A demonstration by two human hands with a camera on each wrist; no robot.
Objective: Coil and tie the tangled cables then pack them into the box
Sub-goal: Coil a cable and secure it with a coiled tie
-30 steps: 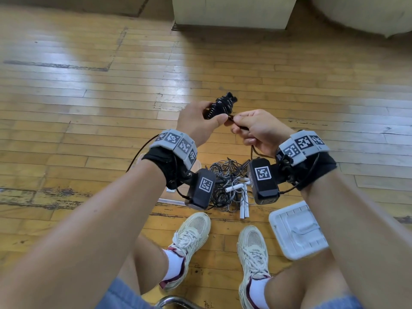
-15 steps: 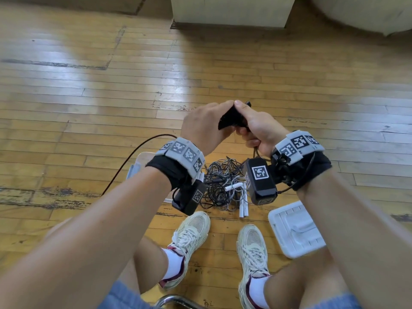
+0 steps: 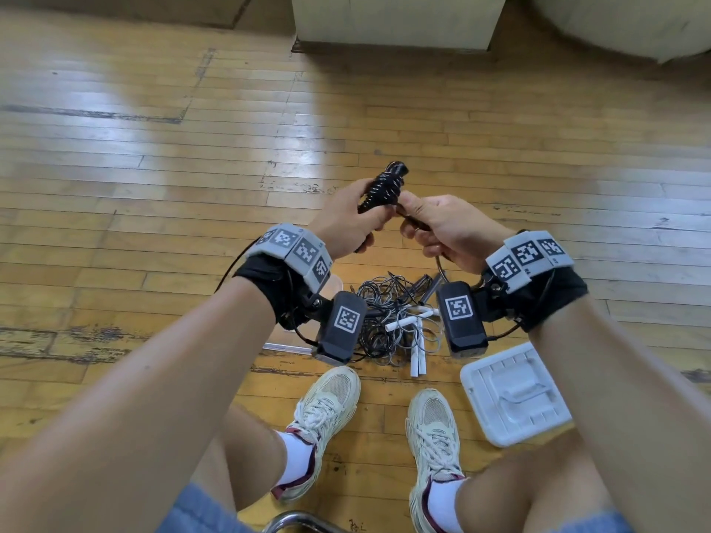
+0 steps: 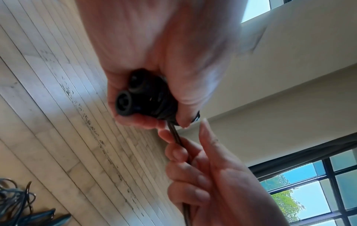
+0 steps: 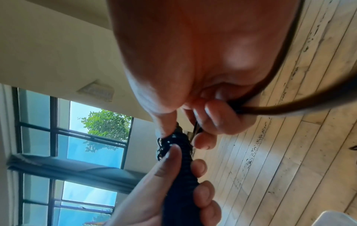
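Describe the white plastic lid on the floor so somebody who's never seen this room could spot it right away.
Start at the worn wooden plank floor and find the person's two cream sneakers. Just right of the right foot lies the white square plastic lid, ribbed, with a raised handle. Unlike the tangled heap of dark cables nearby, it is flat, rigid and single.

Premises: an indoor room with a hall-like character; exact use cannot be determined. The worn plank floor (image 3: 161,155) is varnished wood, scuffed, with paint flaking along several boards. At the far edge of that floor stands a pale block-shaped base (image 3: 392,21). Above the floor, the wrist views show cream-painted walls (image 4: 286,97) and dark-framed multi-pane windows (image 5: 73,137) with green foliage outside. A metal chair edge (image 3: 296,523) sits at the floor's near edge.
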